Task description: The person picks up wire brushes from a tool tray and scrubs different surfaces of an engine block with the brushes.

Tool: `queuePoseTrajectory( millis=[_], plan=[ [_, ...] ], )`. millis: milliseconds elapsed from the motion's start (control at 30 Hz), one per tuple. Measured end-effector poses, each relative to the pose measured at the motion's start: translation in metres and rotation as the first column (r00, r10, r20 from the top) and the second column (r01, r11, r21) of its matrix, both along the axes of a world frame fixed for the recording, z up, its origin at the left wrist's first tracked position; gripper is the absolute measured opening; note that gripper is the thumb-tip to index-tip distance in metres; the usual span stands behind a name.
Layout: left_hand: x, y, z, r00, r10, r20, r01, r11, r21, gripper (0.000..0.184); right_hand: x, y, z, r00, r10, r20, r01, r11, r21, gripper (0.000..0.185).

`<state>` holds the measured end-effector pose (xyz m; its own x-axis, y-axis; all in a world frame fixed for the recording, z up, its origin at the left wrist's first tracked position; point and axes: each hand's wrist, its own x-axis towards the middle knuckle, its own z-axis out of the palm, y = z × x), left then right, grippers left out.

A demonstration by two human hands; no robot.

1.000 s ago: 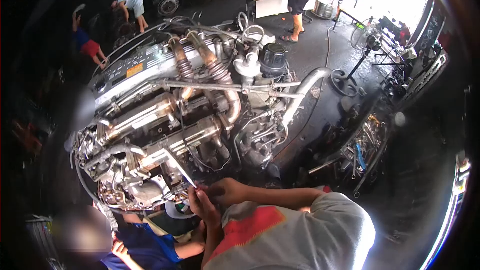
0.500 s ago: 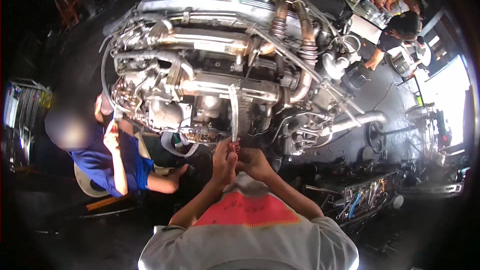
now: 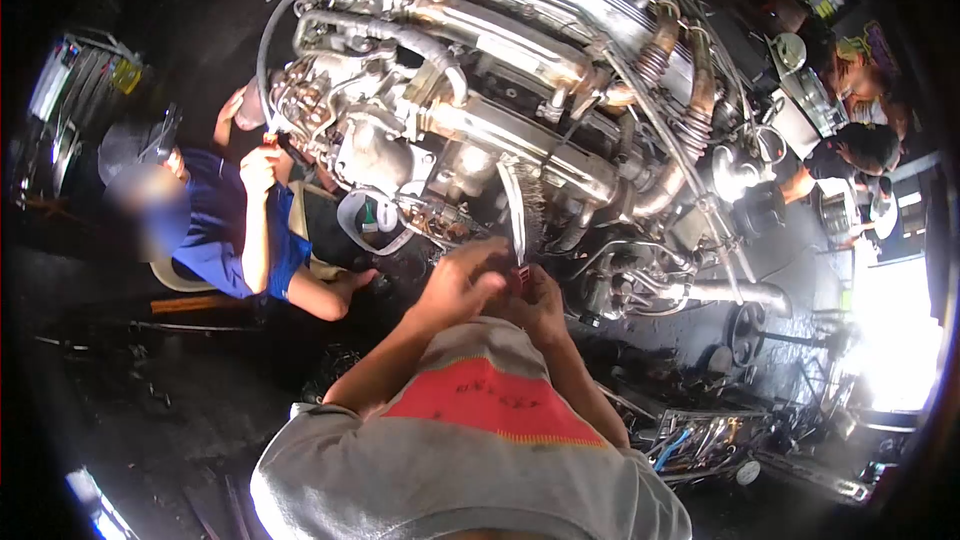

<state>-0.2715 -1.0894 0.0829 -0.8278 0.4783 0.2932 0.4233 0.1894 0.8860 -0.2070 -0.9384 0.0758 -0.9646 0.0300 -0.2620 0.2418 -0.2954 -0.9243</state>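
A long, slightly curved pale strip with dark bristles along its right side, which looks like a wire brush [image 3: 516, 210], points away from me toward the engine [image 3: 450, 125]. Its red lower end [image 3: 522, 278] sits in my right hand [image 3: 542, 306], whose fingers are closed around it. Just left of that end is my left hand [image 3: 462, 282], fingers curved and thumb apart, with nothing visible in it. Whether its fingertips touch the brush is hard to see. Metal pipes and housings of the engine lie right beyond both hands.
A person in blue [image 3: 225, 215] sits at the engine's left, one hand raised to its parts. A tray of wrenches and other tools [image 3: 700, 440] lies at lower right. A wheel [image 3: 746, 333] stands beyond it. Other people [image 3: 865, 145] work at upper right.
My view has turned, so the engine appears tilted and shifted. My left hand has loosened and moved off the red end, while my right hand keeps hold of it.
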Motion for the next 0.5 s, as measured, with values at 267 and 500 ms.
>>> queuePoseTrajectory(
  millis=[267, 500],
  plan=[
    [-0.021, -0.037, -0.004, 0.919, 0.381, -0.097, -0.374, 0.923, 0.087, 0.032, 0.006, 0.008, -0.025, 0.995, -0.05, 0.086, 0.018, 0.939, 0.343, 0.012],
    [-0.054, -0.038, 0.017, 0.785, 0.512, -0.347, -0.506, 0.855, 0.116, 0.016, 0.012, 0.008, -0.008, 0.997, -0.071, 0.007, 0.068, 0.97, 0.235, 0.012]
  ],
)
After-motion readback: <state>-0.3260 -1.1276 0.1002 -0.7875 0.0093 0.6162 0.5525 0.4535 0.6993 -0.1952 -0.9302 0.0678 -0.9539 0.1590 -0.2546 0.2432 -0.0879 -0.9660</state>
